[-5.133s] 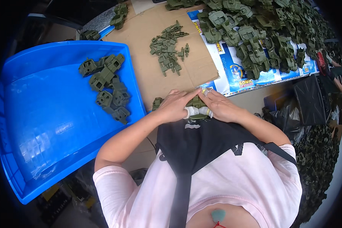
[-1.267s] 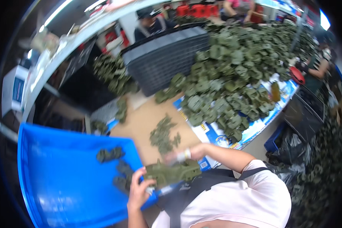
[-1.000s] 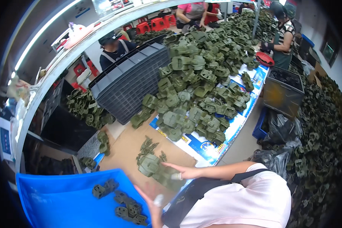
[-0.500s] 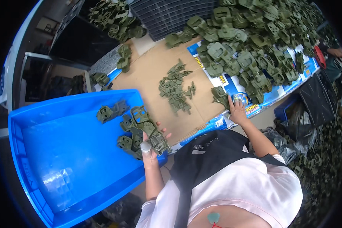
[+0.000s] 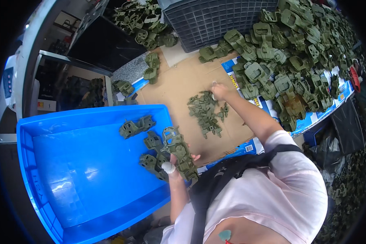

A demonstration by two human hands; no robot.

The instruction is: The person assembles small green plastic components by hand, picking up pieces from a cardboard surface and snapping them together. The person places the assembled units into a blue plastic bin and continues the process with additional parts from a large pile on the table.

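Over the right rim of a blue plastic tub (image 5: 26,154), my left hand (image 5: 175,173) is closed around an olive-green toy vehicle shell (image 5: 183,156). A whitish cover sits on its thumb. Two more green shells lie in the tub just left of this hand, and another green shell pair (image 5: 137,126) lies nearer its far right corner. My right hand (image 5: 220,92) is at the upper right edge of a heap of small green plastic parts (image 5: 205,114) on brown cardboard (image 5: 175,81). Its fingers are bent together; whatever they hold is hidden.
A large pile of green shells (image 5: 288,81) covers the blue-and-white printed box card (image 5: 248,148) at the right. Behind the cardboard stands a black plastic crate (image 5: 215,24). More shells (image 5: 151,69) lie along the cardboard's left edge.
My right hand has swung left and away from me, from the near right cardboard edge to the small parts. My left hand still holds the shell. The whole view has shifted slightly.
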